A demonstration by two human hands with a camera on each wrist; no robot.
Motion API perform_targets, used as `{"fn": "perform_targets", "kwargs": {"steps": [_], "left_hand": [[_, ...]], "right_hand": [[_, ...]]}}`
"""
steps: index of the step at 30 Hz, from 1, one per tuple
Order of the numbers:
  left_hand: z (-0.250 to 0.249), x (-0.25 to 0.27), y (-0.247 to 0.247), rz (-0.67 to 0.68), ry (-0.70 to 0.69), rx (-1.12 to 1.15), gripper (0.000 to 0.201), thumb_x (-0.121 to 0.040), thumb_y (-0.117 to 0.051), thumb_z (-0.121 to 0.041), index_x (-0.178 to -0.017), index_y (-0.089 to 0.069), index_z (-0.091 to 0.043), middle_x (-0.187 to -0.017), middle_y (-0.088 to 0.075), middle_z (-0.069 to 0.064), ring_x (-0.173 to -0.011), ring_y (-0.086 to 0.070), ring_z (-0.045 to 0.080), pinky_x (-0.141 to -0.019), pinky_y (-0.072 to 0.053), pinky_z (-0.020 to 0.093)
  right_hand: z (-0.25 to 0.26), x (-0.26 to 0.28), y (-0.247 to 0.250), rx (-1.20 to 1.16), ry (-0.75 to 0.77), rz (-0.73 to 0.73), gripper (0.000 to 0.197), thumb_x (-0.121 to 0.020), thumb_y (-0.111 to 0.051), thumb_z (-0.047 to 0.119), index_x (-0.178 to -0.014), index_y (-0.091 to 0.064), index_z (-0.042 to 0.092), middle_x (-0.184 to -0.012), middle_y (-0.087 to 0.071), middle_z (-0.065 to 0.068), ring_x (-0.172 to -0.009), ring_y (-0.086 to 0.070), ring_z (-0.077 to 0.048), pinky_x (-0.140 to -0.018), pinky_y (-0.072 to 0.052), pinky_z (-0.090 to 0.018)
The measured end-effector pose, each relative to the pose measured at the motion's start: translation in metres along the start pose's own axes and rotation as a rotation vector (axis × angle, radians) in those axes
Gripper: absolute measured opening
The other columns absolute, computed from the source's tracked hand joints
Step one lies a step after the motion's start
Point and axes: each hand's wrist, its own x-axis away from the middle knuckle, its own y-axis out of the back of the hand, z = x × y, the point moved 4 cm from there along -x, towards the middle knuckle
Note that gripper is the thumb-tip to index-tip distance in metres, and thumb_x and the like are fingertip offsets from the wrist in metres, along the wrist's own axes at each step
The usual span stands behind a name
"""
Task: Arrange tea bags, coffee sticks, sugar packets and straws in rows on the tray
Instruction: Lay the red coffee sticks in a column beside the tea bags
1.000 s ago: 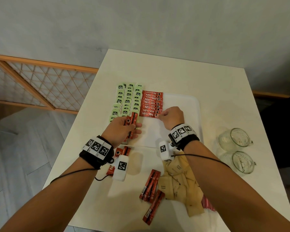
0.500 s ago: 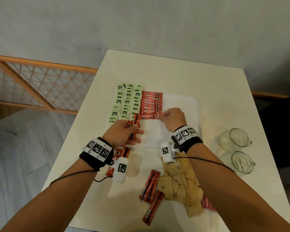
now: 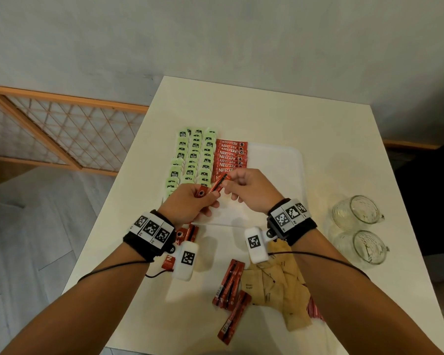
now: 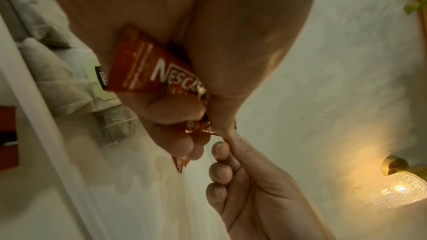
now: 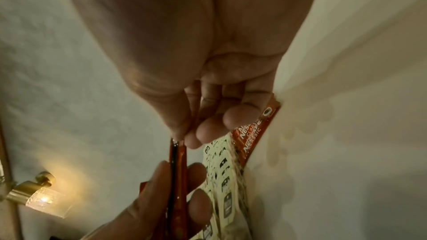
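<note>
A white tray [image 3: 280, 162] carries rows of green tea bags [image 3: 192, 160] and one row of red coffee sticks [image 3: 231, 156]. Over the tray's near left corner my left hand [image 3: 204, 199] grips a small bundle of coffee sticks [image 4: 157, 72]. My right hand [image 3: 227, 185] pinches the upper end of one stick [image 3: 219, 184] from that bundle, between thumb and forefinger. In the right wrist view that stick [image 5: 177, 170] runs down into the left hand's fingers, beside the tea bags [image 5: 221, 170].
Loose coffee sticks [image 3: 230, 285] and brown sugar packets [image 3: 280, 285] lie on the table near me, with red-striped straws [image 3: 314, 310] partly under the packets. More sticks [image 3: 190, 233] lie under my left wrist. Two glass mugs [image 3: 356, 213] [image 3: 364, 248] stand at the right.
My right hand left the coffee stick row on the tray, moved left to my left hand and took hold of one stick from the bundle. The left hand rose slightly.
</note>
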Motion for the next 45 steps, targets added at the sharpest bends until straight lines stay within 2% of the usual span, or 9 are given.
{"fn": "perform_targets", "kwargs": {"steps": [4,8,12,19,21,26,30,36,45], "left_hand": [[0.002,-0.002,0.006,0.006,0.033,0.081,0.040,-0.102,-0.052,-0.041,-0.102,-0.070,-0.006,-0.080,-0.070,0.006,-0.056,-0.055,0.013,-0.044,-0.036,0.023],[0.000,0.000,0.013,-0.037,0.005,0.050,0.021,-0.099,-0.060,-0.027,-0.102,-0.070,-0.009,-0.071,-0.062,0.010,-0.045,-0.051,0.010,-0.042,-0.039,0.022],[-0.006,0.000,0.015,-0.112,-0.089,0.048,0.015,-0.095,-0.065,-0.011,-0.106,-0.071,-0.001,-0.067,-0.064,0.008,-0.041,-0.052,0.004,-0.042,-0.040,0.011],[-0.004,-0.003,0.011,-0.138,-0.096,0.057,0.016,-0.088,-0.075,-0.014,-0.101,-0.071,-0.005,-0.074,-0.068,0.010,-0.056,-0.059,0.015,-0.048,-0.046,0.018],[-0.005,-0.004,0.011,-0.161,-0.097,0.082,0.016,-0.091,-0.072,-0.014,-0.103,-0.070,-0.003,-0.076,-0.066,0.008,-0.054,-0.058,0.012,-0.047,-0.047,0.018],[-0.002,-0.006,0.016,-0.206,-0.073,0.072,0.015,-0.094,-0.067,-0.014,-0.103,-0.070,-0.003,-0.083,-0.067,0.009,-0.056,-0.059,0.013,-0.042,-0.042,0.014],[0.002,-0.006,0.015,-0.190,-0.046,0.083,0.011,-0.094,-0.067,-0.012,-0.101,-0.071,-0.005,-0.083,-0.069,0.007,-0.052,-0.060,0.009,-0.043,-0.043,0.016],[0.004,-0.007,0.015,-0.184,-0.020,0.101,0.008,-0.092,-0.066,-0.010,-0.098,-0.072,-0.007,-0.083,-0.069,0.009,-0.055,-0.060,0.013,-0.044,-0.042,0.018],[0.003,-0.008,0.016,-0.155,0.067,0.203,0.022,-0.098,-0.055,-0.020,-0.108,-0.069,-0.005,-0.093,-0.071,0.008,-0.060,-0.058,0.013,-0.051,-0.038,0.024]], "right_hand": [[-0.002,0.005,0.005,-0.183,0.033,0.002,0.017,-0.100,-0.061,0.005,-0.116,-0.060,0.000,-0.078,-0.072,-0.003,-0.056,-0.061,-0.012,-0.055,-0.048,-0.022],[-0.010,0.011,0.010,-0.176,0.046,0.044,0.023,-0.101,-0.053,-0.003,-0.104,-0.068,0.015,-0.084,-0.074,0.005,-0.069,-0.068,-0.012,-0.066,-0.054,-0.025],[-0.015,0.015,0.015,-0.164,-0.005,0.002,0.018,-0.101,-0.057,0.008,-0.109,-0.072,0.016,-0.087,-0.072,0.002,-0.074,-0.069,-0.011,-0.072,-0.056,-0.027],[-0.030,0.012,0.015,-0.008,-0.007,-0.049,0.011,-0.093,-0.073,0.015,-0.091,-0.074,0.026,-0.081,-0.073,-0.005,-0.067,-0.061,-0.007,-0.067,-0.050,-0.025],[-0.036,0.007,0.024,0.027,-0.029,-0.152,0.015,-0.092,-0.074,0.016,-0.085,-0.073,0.029,-0.074,-0.071,0.010,-0.065,-0.059,-0.002,-0.067,-0.047,-0.022],[-0.052,-0.008,0.038,0.231,-0.120,-0.275,0.007,-0.088,-0.078,0.020,-0.086,-0.076,0.026,-0.082,-0.072,0.010,-0.082,-0.067,-0.010,-0.082,-0.053,-0.025],[-0.048,-0.017,0.036,0.325,-0.122,-0.296,0.008,-0.086,-0.081,0.023,-0.091,-0.075,0.021,-0.081,-0.067,0.011,-0.077,-0.061,-0.003,-0.069,-0.042,-0.011],[-0.043,-0.029,0.031,0.374,-0.142,-0.334,0.011,-0.086,-0.080,0.025,-0.082,-0.070,0.025,-0.079,-0.066,0.009,-0.081,-0.064,-0.014,-0.081,-0.054,-0.029],[-0.038,-0.035,0.029,0.379,-0.190,-0.351,0.019,-0.086,-0.079,0.029,-0.074,-0.064,0.029,-0.075,-0.063,0.011,-0.079,-0.063,-0.014,-0.074,-0.046,-0.026]]}}
